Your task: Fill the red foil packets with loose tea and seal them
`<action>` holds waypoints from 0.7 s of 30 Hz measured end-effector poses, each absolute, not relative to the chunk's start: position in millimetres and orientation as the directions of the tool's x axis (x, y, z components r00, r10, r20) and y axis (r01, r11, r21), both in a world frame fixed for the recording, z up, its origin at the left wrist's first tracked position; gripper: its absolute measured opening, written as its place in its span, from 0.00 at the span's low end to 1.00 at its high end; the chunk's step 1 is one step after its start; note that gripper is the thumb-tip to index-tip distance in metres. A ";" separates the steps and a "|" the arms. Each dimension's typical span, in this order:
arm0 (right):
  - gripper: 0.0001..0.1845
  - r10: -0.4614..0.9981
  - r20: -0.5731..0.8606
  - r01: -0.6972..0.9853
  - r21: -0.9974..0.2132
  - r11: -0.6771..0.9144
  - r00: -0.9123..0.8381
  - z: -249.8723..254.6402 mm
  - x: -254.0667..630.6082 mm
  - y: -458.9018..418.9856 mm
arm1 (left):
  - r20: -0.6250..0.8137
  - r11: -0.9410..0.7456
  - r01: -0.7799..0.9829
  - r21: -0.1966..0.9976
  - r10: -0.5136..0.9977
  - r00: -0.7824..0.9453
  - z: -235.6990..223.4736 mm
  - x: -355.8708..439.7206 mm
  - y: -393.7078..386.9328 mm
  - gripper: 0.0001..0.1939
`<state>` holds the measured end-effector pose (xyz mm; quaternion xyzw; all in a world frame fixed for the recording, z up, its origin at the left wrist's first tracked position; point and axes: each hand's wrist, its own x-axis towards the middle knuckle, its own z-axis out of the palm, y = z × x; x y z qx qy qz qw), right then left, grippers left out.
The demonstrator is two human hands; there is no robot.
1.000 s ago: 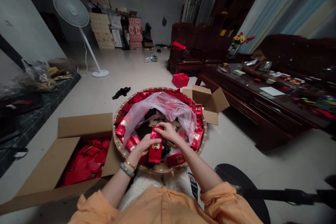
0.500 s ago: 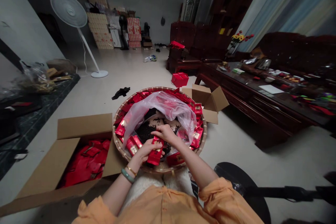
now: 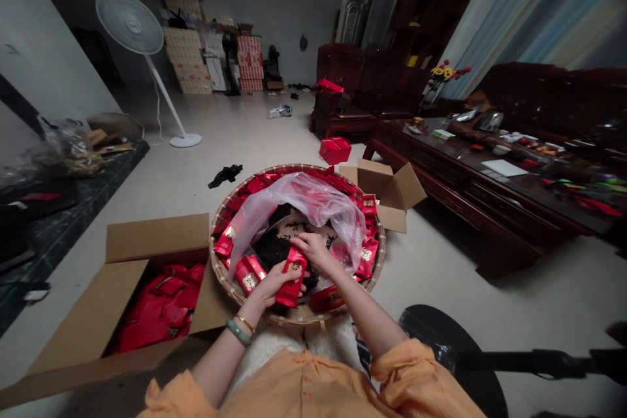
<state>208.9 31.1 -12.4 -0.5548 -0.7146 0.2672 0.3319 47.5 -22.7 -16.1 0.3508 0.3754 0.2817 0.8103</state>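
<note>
A red foil tea packet (image 3: 292, 277) with a gold label stands tilted in my left hand (image 3: 275, 282), whose thumb lies across its front. My right hand (image 3: 316, 251) pinches the packet's top end. Both hands are over a round woven bamboo basket (image 3: 219, 277) at my lap. Inside it, a clear plastic bag (image 3: 313, 196) lies open around dark loose tea leaves (image 3: 272, 245). More red packets (image 3: 247, 272) lie around the bag along the basket's rim. My right fingertips are partly hidden by the hand itself.
At my left stands an open cardboard box (image 3: 157, 219) full of red packets (image 3: 161, 307). Beyond the basket on the right is another open carton (image 3: 386, 186). A long dark wooden table (image 3: 441, 176) runs along the right, and a white standing fan (image 3: 166, 91) is at the far left.
My right hand has shifted slightly, and the packet's top end now stands taller and straighter between the fingers. My left hand keeps its hold in nearly the same place.
</note>
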 end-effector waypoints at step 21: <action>0.30 0.965 -0.068 0.424 -0.904 0.049 -0.255 14.1 261.5 4.5 | -0.394 0.555 -0.200 0.808 0.760 0.517 -12.9 40.8 -18.5 0.26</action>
